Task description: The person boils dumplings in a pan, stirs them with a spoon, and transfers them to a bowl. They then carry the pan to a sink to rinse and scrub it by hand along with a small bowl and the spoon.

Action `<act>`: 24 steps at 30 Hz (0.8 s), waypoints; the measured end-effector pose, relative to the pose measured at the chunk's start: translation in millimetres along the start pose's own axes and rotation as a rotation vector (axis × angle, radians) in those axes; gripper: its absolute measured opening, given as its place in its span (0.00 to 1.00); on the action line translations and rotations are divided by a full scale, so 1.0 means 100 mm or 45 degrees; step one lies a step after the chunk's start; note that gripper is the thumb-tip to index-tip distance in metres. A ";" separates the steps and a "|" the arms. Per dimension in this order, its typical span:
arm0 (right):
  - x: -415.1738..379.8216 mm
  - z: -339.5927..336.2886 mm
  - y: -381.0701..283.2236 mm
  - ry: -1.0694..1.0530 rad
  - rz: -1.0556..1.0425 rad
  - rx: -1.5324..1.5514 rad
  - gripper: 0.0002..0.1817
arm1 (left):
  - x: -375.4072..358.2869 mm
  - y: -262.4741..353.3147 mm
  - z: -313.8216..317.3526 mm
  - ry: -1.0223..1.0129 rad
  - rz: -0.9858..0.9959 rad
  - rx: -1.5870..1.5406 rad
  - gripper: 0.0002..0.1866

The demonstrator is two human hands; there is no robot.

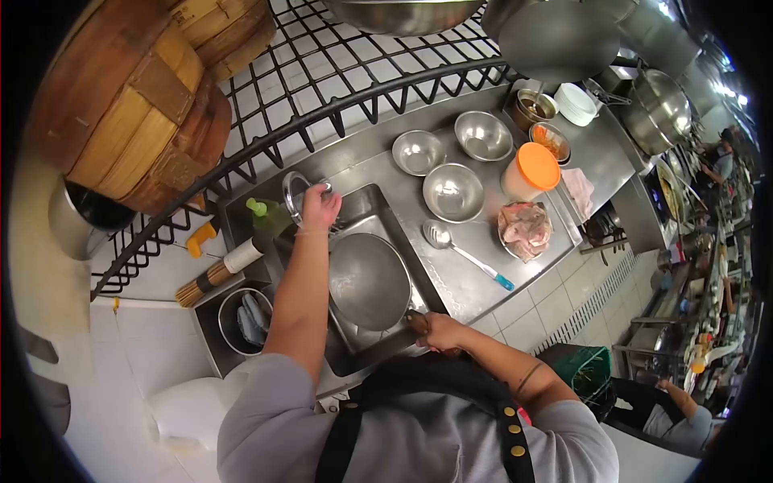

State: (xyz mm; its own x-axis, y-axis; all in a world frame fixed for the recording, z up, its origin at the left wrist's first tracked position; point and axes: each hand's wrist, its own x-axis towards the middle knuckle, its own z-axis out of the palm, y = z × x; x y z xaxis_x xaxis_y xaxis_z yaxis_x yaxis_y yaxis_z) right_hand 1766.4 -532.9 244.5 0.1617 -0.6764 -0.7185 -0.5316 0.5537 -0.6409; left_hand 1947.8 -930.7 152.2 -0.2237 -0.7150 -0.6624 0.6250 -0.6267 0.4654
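My right hand (441, 332) is closed around the handle of a wok (369, 282). The wok lies tilted in the metal sink (348, 364), its bowl facing up with a wet-looking inside. At the back of the sink, my left hand (320, 209) is closed on the faucet (293, 197), by its lever; the fingertips are partly hidden. The curved chrome spout stands just left of that hand. A green bottle (262, 211) is left of the faucet.
Right of the sink are several steel bowls (453, 193), a slotted spoon (439, 234), an orange-lidded tub (535, 167) and a bowl of raw meat (525, 231). A wire rack (354, 95) with bamboo steamers (137, 121) hangs above. Other people (684, 423) stand at right.
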 end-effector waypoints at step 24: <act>0.45 -0.06 0.25 -0.492 -0.014 0.852 0.16 | -0.87 -0.39 -0.70 0.032 0.564 1.553 0.10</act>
State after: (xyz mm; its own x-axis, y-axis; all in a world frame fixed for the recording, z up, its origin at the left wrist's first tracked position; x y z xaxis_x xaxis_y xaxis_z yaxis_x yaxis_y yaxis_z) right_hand 1755.5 -552.0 197.8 0.5084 -0.5339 -0.6756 0.0678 0.8070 -0.5867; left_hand 1994.8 -822.5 150.2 -0.1524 -0.9350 -0.3202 -0.4412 -0.2256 0.8686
